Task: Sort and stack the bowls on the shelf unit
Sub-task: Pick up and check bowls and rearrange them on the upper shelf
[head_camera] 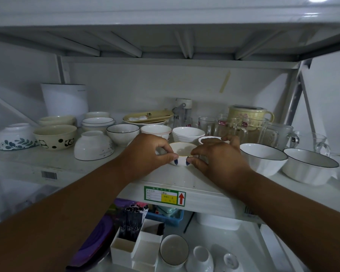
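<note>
A small white bowl with blue marks (182,153) sits near the front edge of the white shelf (181,181). My left hand (145,154) pinches its left rim with thumb and fingers. My right hand (218,156) pinches its right side, fingers curled round the rim. Behind them stand a dark-rimmed white bowl (123,133), a pink-lined bowl (155,130) and a ribbed white bowl (187,133). Part of a small white dish (204,138) shows behind my right hand.
Left on the shelf: an upturned leaf-pattern bowl (16,137), a panda bowl (55,137), an upturned white bowl (93,145), stacked bowls (97,122). Right: two large dark-rimmed bowls (263,158) (310,167), glass mugs (224,126). The lower shelf holds cups and boxes (173,250).
</note>
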